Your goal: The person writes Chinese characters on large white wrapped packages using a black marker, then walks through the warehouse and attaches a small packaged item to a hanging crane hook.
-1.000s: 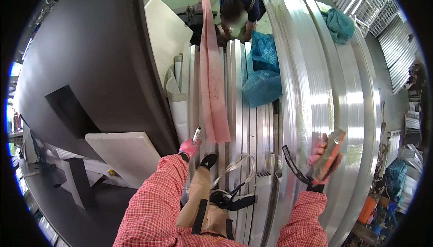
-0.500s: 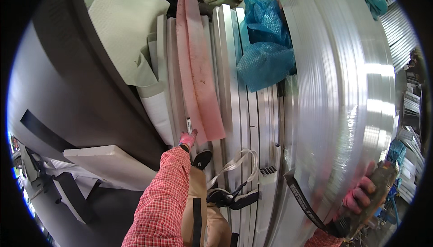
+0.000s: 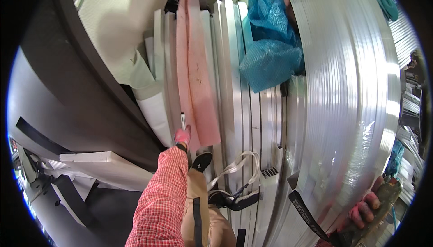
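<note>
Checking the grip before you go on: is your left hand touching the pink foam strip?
Touching. The head view shows the left hand pressed against the lower edge of the pink foam strip, with no gap between them.

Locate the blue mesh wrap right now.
In the head view the blue mesh wrap sits upper centre-right, bunched on the long aluminium profiles, just right of the pink foam strip and against the big wrapped metal bundle.

The left arm, sleeved in red check, is stretched forward and up from the lower edge, and the left hand (image 3: pixel 182 135), in a pink glove, is held closed. The right hand (image 3: pixel 366 210), also pink-gloved, is kept low at the right, its fingers (image 3: pixel 372 200) curled tight.
</note>
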A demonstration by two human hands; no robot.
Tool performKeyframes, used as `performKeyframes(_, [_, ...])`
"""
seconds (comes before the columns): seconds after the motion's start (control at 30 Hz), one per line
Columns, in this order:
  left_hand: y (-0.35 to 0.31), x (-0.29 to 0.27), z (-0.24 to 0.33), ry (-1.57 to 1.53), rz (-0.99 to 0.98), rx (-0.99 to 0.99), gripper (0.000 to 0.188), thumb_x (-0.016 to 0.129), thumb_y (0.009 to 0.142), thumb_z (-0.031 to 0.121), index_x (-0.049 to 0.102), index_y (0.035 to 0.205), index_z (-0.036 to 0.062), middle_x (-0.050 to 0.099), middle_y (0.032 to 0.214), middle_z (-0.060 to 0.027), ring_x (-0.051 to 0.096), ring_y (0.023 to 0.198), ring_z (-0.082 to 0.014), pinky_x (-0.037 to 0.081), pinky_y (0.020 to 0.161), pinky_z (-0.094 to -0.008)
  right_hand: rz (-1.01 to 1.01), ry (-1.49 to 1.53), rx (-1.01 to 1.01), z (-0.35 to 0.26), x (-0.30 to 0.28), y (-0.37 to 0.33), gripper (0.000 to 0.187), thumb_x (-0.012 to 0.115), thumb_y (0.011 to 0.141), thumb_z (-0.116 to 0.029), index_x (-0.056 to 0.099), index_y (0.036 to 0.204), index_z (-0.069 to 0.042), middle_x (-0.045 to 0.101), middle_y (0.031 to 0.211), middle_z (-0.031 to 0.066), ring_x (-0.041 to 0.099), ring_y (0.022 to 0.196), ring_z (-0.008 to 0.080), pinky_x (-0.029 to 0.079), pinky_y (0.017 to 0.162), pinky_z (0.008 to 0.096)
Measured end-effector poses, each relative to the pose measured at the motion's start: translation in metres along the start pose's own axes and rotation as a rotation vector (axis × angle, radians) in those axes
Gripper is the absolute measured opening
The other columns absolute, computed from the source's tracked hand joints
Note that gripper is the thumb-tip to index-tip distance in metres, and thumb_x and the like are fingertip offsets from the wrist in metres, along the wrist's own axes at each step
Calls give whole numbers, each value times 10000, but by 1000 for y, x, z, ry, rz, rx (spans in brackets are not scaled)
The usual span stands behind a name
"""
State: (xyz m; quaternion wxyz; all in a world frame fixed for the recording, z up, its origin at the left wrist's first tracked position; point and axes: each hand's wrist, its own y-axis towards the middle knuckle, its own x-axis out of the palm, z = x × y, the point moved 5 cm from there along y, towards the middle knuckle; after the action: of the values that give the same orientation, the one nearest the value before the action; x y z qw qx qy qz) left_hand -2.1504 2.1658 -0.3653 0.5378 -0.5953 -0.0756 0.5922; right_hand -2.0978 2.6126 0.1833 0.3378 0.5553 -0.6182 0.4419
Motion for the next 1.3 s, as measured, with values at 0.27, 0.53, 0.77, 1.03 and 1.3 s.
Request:
performKeyframes(0.27, [-45,-168,-96,-344,300,216,156,613,738,129,639,874,56,603,759,-146,603,723,-318,473,666,-384,-89,-51,133,-14,0,-3,835,596,842,-336,47,1442,-147,452,1148,121,533,801,234,438,582,382])
performKeyframes(0.53, [-299,-310,-207,345,309,286,193,536,688,62,606,867,82,546,867,-160,575,783,-350,472,612,-430,-180,-7,17,0,7,3,831,604,848,-358,66,1438,-127,443,1194,139,529,831,220,435,655,375])
performKeyframes(0.77, [-451,-291,-384,674,-352,-344,171,561,736,194,621,858,91,578,877,-193,599,865,-351,510,680,-436,-295,67,78,3,16,9,808,593,861,-298,56,1436,-118,425,1267,152,531,1064,299,462,802,449])
performKeyframes(1.03, [-470,-262,-375,608,-458,-390,189,575,745,244,632,848,95,614,889,-183,611,836,-353,508,687,-424,-270,65,99,4,20,9,813,602,853,-283,65,1439,-111,427,1276,139,529,1053,278,441,809,442])
performKeyframes(1.3, [-347,-337,-195,-195,104,-140,198,581,791,231,617,846,44,621,784,-204,610,775,-368,466,634,-426,-306,128,108,6,20,12,796,590,864,-312,74,1436,-113,411,1291,166,513,1080,304,456,817,438])
